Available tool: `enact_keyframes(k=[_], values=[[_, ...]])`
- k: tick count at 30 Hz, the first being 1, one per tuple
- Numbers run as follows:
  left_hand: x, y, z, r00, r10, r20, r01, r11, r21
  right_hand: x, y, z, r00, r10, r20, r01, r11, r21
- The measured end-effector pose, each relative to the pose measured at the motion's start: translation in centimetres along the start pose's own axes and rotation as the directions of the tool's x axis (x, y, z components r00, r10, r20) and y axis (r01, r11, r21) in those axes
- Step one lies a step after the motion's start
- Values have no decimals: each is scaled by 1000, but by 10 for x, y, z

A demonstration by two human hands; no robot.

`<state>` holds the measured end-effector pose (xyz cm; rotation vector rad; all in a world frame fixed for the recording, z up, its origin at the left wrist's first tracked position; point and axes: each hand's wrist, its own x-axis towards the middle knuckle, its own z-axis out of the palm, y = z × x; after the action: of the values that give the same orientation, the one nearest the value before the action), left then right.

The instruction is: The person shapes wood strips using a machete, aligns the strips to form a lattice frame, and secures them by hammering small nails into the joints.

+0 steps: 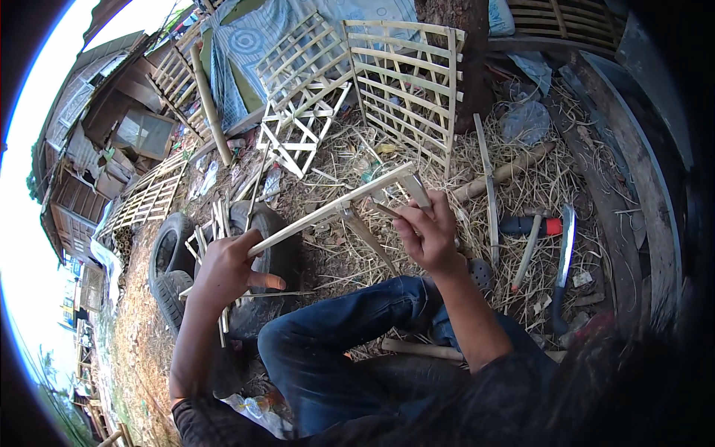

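Observation:
A light bamboo frame (309, 217) is held up in front of me, a long strip with shorter slats fixed across its far end. My left hand (223, 272) is closed round the strip's near end, an orange wrap on its thumb. At the far right end, my right hand (432, 235) has its fingers curled against a short slat (414, 191). Whether those fingertips also pinch something small is hidden. Another slat (369, 240) slopes down from the middle of the strip toward my raised knee.
Right of my foot lie a hammer (528, 253), a machete (568, 249) and a red-and-black tool (552, 226) on bamboo shavings. Old tyres (173, 242) with bamboo strips stand at left. Finished bamboo lattices (406, 78) lean beside a tree trunk (469, 74). A log (514, 171) lies ahead.

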<state>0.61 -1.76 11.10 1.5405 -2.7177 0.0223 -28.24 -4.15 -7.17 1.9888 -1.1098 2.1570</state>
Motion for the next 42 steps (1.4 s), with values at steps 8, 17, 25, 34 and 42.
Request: enact_keyframes(k=[8,17,25,34,42], values=[[17,78,-12,939,132,-318,-154,987,-46,-9,-3,12,998,-49,32,49,999,-1],[44,98,-2,924,269,-272,-301,950,-80,-8,-17,13,996,-86,-8,85,996,-38],[29,99,10,891,373,-259,-396,918,-40,-19,-17,14,975,-222,-34,222,975,12],[-2,98,11,813,474,-339,-477,875,80,-28,-44,9,975,-213,61,214,977,5],[-21,92,19,795,477,-376,-489,870,70,-29,-68,2,960,-252,125,258,965,-37]])
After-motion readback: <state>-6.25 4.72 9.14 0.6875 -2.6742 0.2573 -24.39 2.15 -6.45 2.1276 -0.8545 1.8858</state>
